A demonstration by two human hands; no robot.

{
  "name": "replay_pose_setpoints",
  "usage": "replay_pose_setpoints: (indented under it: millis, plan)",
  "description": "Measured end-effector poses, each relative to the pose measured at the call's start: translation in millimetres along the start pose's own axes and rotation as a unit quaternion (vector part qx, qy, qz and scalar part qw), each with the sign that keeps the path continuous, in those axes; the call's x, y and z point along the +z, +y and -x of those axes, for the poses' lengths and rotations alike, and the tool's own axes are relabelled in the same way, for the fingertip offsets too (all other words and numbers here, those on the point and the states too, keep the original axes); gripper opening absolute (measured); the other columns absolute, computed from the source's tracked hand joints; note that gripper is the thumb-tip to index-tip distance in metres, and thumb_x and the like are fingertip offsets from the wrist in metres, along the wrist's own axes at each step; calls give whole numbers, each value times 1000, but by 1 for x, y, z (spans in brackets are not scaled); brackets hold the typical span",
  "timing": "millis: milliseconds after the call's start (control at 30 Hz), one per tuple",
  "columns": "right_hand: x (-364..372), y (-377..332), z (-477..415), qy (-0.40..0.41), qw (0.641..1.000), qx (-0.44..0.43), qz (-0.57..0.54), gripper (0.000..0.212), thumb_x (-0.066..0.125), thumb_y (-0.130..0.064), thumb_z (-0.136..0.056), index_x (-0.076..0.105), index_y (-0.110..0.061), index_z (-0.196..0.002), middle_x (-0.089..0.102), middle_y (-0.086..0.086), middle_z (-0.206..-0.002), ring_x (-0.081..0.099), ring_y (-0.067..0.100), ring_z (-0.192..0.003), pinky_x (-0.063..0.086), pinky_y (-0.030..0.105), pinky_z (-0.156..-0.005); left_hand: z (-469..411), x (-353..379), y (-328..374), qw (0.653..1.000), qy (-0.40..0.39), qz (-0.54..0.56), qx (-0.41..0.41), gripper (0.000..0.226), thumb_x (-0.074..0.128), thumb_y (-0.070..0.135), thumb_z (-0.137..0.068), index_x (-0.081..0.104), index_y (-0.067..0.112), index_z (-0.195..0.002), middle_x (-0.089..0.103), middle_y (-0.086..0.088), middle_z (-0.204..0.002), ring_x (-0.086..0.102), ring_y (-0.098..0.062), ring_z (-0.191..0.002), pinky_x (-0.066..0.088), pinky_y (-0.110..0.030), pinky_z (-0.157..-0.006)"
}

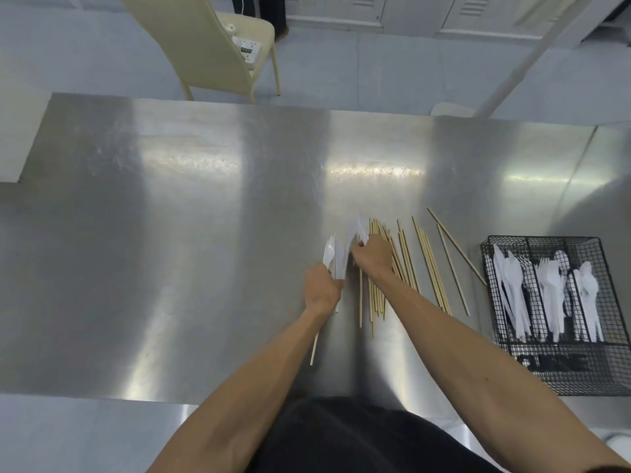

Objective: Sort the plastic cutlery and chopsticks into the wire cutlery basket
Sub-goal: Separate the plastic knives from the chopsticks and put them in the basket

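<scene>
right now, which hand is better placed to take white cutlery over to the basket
Probably right. The right hand grips a white piece and is nearer the basket; the left hand holds cutlery farther away.

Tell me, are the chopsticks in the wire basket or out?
Out: the chopsticks lie spread on the table beside the wire basket, which shows only white cutlery.

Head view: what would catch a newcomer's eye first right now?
Both hands meet mid-table: the left hand grips a bunch of white plastic cutlery, the right hand pinches another white piece. Just right of them, wooden chopsticks lie fanned on the steel table. At the right edge sits the black wire basket, already holding sorted cutlery in its compartments.
</scene>
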State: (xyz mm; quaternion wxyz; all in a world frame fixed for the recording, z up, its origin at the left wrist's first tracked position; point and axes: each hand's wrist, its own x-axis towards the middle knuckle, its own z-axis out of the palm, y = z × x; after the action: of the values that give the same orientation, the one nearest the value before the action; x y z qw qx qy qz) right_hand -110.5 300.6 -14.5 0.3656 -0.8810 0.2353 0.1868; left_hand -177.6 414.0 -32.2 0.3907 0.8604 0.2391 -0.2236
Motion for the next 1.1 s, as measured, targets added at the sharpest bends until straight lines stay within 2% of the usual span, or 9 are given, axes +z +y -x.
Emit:
replay_pose_setpoints:
  millis: [67,200,400,567,733,800,900,967,1100]
  plan:
    - [5,-5,-3,-6,1000,8,0,20,69,-20,-89,58,-9,-76,66,11,-80,68,28,-72,53,33,-58,1,1,0,1000,7,-20,-1,30,74,22,-86,60,1,-102,66,-14,-99,66,-33,-90,53,-40,-76]
    - [13,-14,-6,2,999,29,29,16,70,-19,-87,61,-6,-89,67,11,-90,66,28,-77,47,28,-55,3,8,3,999,18,-33,-5,25,64,21,-93,61,1,-107,65,-17,-108,65,-35,-96,55,-44,-81]
    - [17,-22,-11,-4,997,60,44,19,70,-18,-89,63,-5,-102,69,14,-105,69,34,-93,60,39,-73,1,11,11,998,-3,-40,-47,23,63,15,-94,62,-1,-111,65,-17,-113,65,-35,-103,52,-39,-80]
    - [18,-23,-10,-4,997,50,59,14,66,-17,-92,55,-9,-88,69,12,-101,66,29,-85,52,32,-64,3,10,14,997,-24,-37,-66,23,61,17,-95,61,1,-110,66,-17,-114,65,-36,-103,52,-40,-81]
    - [16,-23,-6,1,997,46,68,13,65,-18,-93,61,-7,-98,67,10,-99,66,30,-87,46,30,-63,6,8,19,995,-39,-63,-63,24,60,18,-94,62,3,-113,67,-14,-112,67,-34,-103,54,-40,-82]
    - [15,-23,-5,3,997,38,64,14,64,-21,-94,59,-9,-93,68,9,-96,64,27,-81,47,30,-62,8,8,19,996,-40,-63,-55,20,59,20,-94,64,4,-107,69,-14,-107,68,-33,-96,56,-40,-79]
    - [11,-21,-4,6,998,39,41,21,63,-28,-94,53,-12,-86,63,5,-84,61,24,-75,51,32,-63,11,5,17,998,-35,-36,-49,27,53,32,-97,61,6,-95,69,-14,-100,66,-31,-85,53,-38,-70]
    - [5,-18,-4,2,999,51,-1,27,60,-32,-93,53,-12,-77,63,5,-80,63,24,-71,55,37,-67,12,1,17,999,-25,-13,-45,29,50,34,-97,57,5,-97,66,-12,-98,64,-31,-86,53,-39,-73]
    - [-8,-12,-1,-1,994,56,-98,33,55,-40,-96,59,-10,-83,67,10,-83,64,24,-70,50,33,-61,15,-11,24,1000,-1,26,-14,22,50,27,-95,49,6,-98,56,-6,-91,58,-29,-83,46,-37,-73]
